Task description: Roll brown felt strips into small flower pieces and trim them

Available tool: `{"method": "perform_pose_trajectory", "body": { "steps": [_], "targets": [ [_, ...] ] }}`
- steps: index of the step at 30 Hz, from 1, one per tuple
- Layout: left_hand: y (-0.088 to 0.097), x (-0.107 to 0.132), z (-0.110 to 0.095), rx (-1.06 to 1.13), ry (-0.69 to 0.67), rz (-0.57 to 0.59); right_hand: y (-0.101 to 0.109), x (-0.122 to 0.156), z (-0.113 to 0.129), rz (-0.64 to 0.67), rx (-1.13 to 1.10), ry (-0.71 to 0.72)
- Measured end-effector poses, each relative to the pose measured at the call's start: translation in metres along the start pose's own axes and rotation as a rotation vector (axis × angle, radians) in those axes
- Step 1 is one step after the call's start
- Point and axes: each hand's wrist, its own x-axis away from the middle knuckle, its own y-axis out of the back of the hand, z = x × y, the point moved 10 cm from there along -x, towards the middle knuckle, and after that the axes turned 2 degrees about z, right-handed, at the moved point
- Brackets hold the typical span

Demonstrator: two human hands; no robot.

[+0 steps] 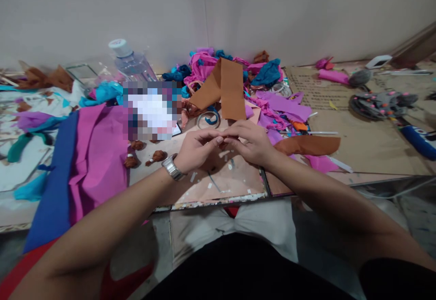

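Observation:
My left hand (199,149), with a metal watch on its wrist, and my right hand (252,143) meet at the fingertips over the table's front part. Both are closed, pinching a small piece of brown crepe paper (223,145) that my fingers mostly hide. Just beyond them lies a folded brown crepe paper strip (233,91), its near end close to my right fingers. A roll of tape (200,122) rests behind my left hand. Several small brown paper balls (158,156) with pale ties lie left of my left wrist.
Pink crepe paper (98,154) and a blue sheet (56,191) hang over the front edge at left. Behind stands a clear bottle (134,66) near a blurred-out patch. Coloured scraps (284,107) heap up at the back. Cardboard (327,145) bears a grey pink-dotted object (384,104).

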Motion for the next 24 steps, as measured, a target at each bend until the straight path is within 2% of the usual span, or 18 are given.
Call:
{"method": "perform_pose_trajectory", "body": {
  "steps": [9, 15, 19, 24],
  "targets": [
    [-0.011, 0.002, 0.007, 0.178, 0.025, 0.034, 0.007, -0.002, -0.002, -0.059, -0.061, -0.007],
    [-0.015, 0.003, 0.015, 0.196, 0.06, 0.06, 0.007, -0.002, -0.009, -0.071, -0.103, -0.049],
    [-0.008, 0.003, 0.011, -0.004, -0.002, 0.047, 0.004, -0.003, -0.013, -0.052, -0.126, -0.068],
    [-0.004, 0.006, -0.014, -0.382, -0.2, 0.017, -0.001, -0.002, -0.018, -0.005, -0.072, -0.1]
  ]
}}
